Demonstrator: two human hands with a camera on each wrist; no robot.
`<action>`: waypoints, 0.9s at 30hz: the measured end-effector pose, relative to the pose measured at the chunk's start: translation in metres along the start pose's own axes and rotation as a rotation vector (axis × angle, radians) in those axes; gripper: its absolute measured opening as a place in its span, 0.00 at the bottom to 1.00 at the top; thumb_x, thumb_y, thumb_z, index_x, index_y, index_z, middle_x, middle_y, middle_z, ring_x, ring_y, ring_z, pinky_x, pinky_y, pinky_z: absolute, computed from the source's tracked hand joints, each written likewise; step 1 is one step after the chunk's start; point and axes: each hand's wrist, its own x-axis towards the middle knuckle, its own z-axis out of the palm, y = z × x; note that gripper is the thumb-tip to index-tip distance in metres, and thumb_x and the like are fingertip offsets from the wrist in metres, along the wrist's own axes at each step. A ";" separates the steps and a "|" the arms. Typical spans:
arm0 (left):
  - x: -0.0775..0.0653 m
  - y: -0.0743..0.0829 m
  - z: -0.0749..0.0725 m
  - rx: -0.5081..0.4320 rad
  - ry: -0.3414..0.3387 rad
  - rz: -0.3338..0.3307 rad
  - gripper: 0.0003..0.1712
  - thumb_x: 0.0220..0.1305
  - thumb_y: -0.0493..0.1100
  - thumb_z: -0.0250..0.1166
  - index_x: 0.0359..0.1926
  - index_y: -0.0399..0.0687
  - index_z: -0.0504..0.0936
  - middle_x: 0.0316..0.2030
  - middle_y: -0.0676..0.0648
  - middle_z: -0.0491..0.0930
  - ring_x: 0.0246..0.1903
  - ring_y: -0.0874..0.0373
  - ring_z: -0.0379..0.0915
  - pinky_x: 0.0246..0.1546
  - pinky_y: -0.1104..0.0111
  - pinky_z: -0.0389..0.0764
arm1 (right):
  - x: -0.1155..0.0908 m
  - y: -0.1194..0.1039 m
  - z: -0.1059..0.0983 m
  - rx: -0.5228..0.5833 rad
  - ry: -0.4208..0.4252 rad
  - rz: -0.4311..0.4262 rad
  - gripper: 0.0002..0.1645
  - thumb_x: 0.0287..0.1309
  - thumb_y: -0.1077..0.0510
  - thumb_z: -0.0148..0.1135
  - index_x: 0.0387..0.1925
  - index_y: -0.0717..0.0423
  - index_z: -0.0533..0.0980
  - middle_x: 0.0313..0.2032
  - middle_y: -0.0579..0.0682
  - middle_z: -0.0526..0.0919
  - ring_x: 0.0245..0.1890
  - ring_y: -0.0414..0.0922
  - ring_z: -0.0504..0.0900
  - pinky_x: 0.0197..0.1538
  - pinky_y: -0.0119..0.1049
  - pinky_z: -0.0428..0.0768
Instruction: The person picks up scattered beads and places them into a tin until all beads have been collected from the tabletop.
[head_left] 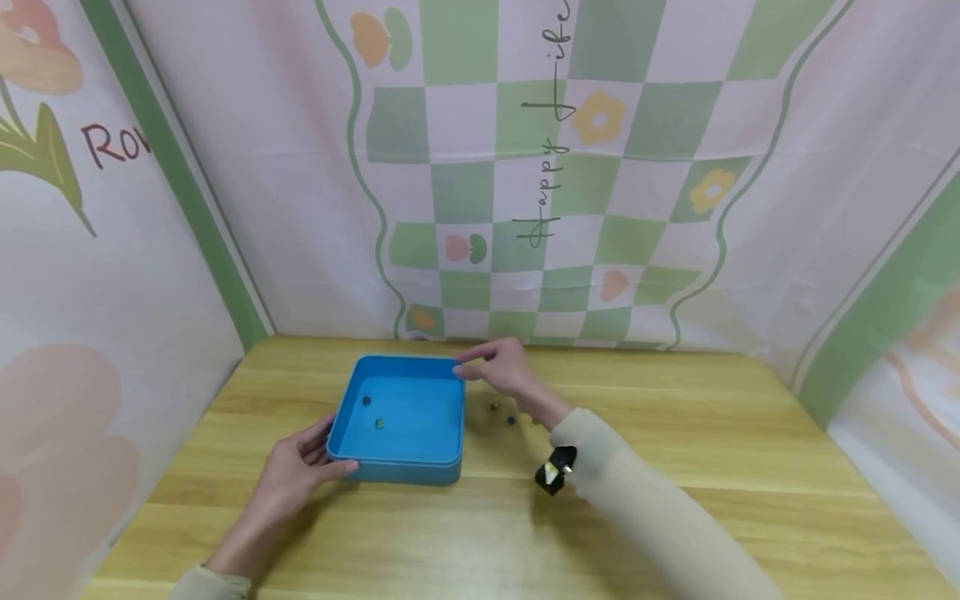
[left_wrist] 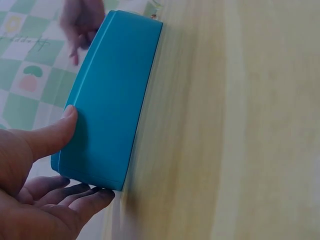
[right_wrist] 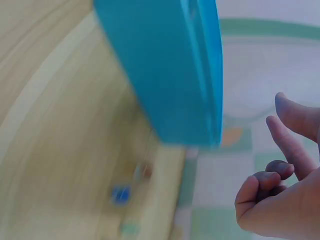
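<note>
A square, open-topped blue box (head_left: 397,421) sits on the table. My left hand (head_left: 292,471) grips its near left corner, the thumb on the front wall and the fingers along the left side, as the left wrist view also shows. Inside the box lie a dark bead (head_left: 366,401) and a greenish bead (head_left: 379,424), both toward the left. Over the far right corner of the box hovers my right hand (head_left: 504,367). In the right wrist view its thumb and forefinger stand apart with nothing between them, while the other fingers (right_wrist: 247,197) curl in.
To the right of the box, partly under my right forearm, lie several small beads, among them a brown one (head_left: 494,407) and a blue one (head_left: 512,420). The wooden table (head_left: 675,417) ends at a patterned curtain (head_left: 465,192) behind the box.
</note>
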 end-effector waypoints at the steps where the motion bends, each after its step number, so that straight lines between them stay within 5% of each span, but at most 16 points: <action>1: 0.000 0.000 0.000 -0.003 0.001 -0.001 0.54 0.60 0.42 0.81 0.80 0.37 0.60 0.76 0.30 0.61 0.71 0.35 0.66 0.65 0.56 0.76 | -0.001 0.006 -0.007 -0.008 0.011 0.007 0.16 0.62 0.55 0.77 0.49 0.57 0.89 0.65 0.60 0.79 0.62 0.56 0.76 0.66 0.51 0.77; 4: 0.001 0.000 0.000 -0.004 0.001 -0.005 0.54 0.60 0.42 0.81 0.80 0.37 0.60 0.76 0.30 0.61 0.71 0.35 0.66 0.65 0.56 0.76 | -0.007 0.023 -0.026 -0.022 0.028 0.024 0.17 0.63 0.55 0.76 0.51 0.58 0.88 0.68 0.61 0.77 0.71 0.61 0.71 0.74 0.59 0.69; 11: 0.001 0.000 0.000 -0.003 -0.006 -0.011 0.55 0.60 0.42 0.81 0.80 0.38 0.60 0.77 0.31 0.60 0.72 0.35 0.65 0.65 0.57 0.76 | -0.020 0.056 -0.056 -0.060 0.070 0.084 0.21 0.64 0.54 0.75 0.55 0.59 0.86 0.64 0.62 0.81 0.68 0.63 0.74 0.72 0.61 0.71; 27: 0.000 0.000 -0.001 -0.003 -0.007 -0.007 0.54 0.60 0.43 0.81 0.80 0.37 0.60 0.76 0.30 0.61 0.71 0.35 0.67 0.65 0.56 0.77 | -0.045 0.098 -0.080 -0.076 0.075 0.114 0.21 0.61 0.59 0.76 0.53 0.66 0.85 0.62 0.67 0.81 0.70 0.67 0.70 0.75 0.63 0.64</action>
